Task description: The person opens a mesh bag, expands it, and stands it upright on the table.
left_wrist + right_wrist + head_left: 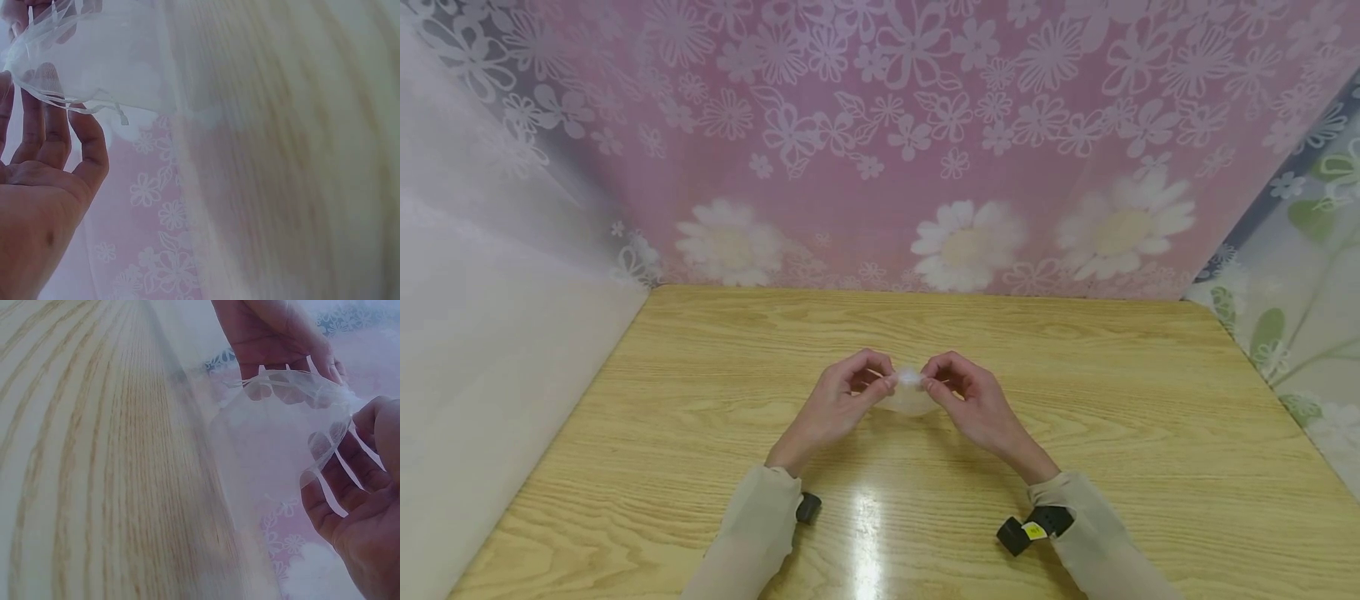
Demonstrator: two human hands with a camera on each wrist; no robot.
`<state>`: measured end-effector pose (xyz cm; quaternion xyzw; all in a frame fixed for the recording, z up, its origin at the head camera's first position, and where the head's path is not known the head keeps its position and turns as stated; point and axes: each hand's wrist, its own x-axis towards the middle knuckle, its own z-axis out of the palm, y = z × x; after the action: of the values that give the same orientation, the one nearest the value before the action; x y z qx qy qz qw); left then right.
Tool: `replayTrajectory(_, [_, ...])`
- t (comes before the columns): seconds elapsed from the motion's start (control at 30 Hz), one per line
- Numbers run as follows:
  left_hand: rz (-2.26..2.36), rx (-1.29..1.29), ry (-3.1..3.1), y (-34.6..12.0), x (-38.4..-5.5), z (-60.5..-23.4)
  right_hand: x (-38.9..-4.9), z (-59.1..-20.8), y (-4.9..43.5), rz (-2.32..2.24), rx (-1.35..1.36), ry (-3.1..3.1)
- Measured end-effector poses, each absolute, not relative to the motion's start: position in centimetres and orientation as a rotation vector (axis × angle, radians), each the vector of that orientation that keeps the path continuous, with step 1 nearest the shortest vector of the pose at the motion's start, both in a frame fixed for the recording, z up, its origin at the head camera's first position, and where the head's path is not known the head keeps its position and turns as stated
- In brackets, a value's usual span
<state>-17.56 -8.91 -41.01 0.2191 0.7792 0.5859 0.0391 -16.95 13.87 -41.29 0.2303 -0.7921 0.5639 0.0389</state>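
A sheer white drawstring pouch (910, 402) hangs between the two hands over the middle of the table. My left hand (844, 398) pinches one side of its gathered top between thumb and fingers. On the other side, my right hand (976, 402) pinches the same top edge. In the left wrist view the pouch (119, 56) is see-through, and a thin white cord (112, 103) dangles from its neck near the fingers. The right wrist view shows the pouch (262, 444) flat below its neck, with fingers visible through the mesh. Nothing is seen inside it.
A wood-grain table (662, 433) lies beneath the hands. Behind it hangs a pink flowered curtain (850, 167), with a white sheet (490, 333) on the left and a leaf-patterned one (1322, 275) on the right. Dark wrist cameras (1015, 535) are strapped over the sleeves.
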Motion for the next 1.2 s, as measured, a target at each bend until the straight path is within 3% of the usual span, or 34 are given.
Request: replayTrajectory(1.2, [1.815, 0.681, 2.353, -9.87, -17.82, -40.87, -17.26, -41.50, 14.73, 1.682, 0.685, -2.413])
